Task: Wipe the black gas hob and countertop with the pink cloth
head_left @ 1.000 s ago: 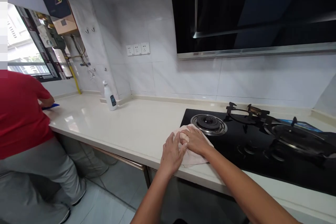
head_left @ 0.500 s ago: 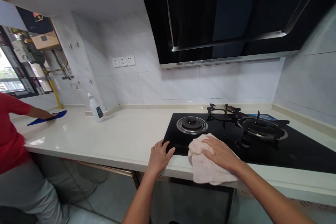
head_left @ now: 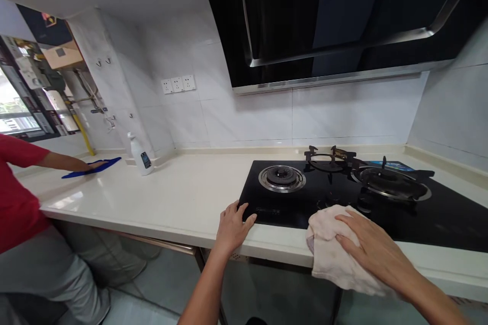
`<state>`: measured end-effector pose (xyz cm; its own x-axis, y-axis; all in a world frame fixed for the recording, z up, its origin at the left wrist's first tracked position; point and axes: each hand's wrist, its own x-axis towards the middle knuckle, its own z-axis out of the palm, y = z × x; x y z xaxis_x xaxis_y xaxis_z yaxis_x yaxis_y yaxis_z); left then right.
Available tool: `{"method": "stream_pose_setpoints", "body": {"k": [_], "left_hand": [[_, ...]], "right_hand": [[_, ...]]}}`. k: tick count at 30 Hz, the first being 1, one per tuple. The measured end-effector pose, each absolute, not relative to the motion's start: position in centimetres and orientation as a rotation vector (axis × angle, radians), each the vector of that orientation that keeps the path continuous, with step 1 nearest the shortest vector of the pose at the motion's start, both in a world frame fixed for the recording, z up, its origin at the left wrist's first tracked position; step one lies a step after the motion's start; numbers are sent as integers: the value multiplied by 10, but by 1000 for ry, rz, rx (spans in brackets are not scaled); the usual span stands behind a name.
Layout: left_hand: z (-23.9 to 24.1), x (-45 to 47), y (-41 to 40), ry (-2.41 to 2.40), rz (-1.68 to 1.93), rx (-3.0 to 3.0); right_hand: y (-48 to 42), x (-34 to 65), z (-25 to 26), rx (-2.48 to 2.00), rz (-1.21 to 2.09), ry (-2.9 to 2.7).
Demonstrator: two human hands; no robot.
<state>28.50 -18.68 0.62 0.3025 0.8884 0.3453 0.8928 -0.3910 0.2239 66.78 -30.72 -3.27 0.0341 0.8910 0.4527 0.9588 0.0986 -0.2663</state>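
My right hand (head_left: 371, 249) lies flat with its fingers spread on a pale pink cloth (head_left: 331, 256), pressing it on the front edge of the black glass gas hob (head_left: 438, 218). The cloth hangs partly over the edge of the cream countertop (head_left: 183, 195). Resting open on that countertop, my left hand (head_left: 232, 226) has its fingertips at the hob's front left corner and holds nothing.
The hob carries a bare left burner (head_left: 281, 178), a loose pan support (head_left: 328, 157) and a right burner (head_left: 391, 183). A black range hood (head_left: 324, 15) hangs above. A white bottle (head_left: 139, 155) stands by the wall. At the left, a person in red (head_left: 19, 193) wipes with a blue cloth (head_left: 91, 167).
My right hand has slid the cloth to the right along the hob's front edge. My left hand left the cloth and now rests on the counter. The view turned right.
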Motion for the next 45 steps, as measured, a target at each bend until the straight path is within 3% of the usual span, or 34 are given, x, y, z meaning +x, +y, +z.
{"method": "stream_pose_setpoints", "body": {"k": [6,19,27,35,45], "left_hand": [[0,284,-184,-1705,-691,-2534],[4,287,-185,-1732,-676,-2529],[-2,283,-182,-1688,-712,-2522],[-3,284,-181,-1675,-739,-2518],[2,286,-185,-1702,-676,-2529]], "right_hand": [[-296,698,-23,-1871,-104,-1847],[-279,665,8,-1961,-97,-1834],[-314,676,-15,-1756,-115,-1927],[-352,768,-46,-1798,-99,-1762],[-316,764,-5,-1967,-105,-1656]]}}
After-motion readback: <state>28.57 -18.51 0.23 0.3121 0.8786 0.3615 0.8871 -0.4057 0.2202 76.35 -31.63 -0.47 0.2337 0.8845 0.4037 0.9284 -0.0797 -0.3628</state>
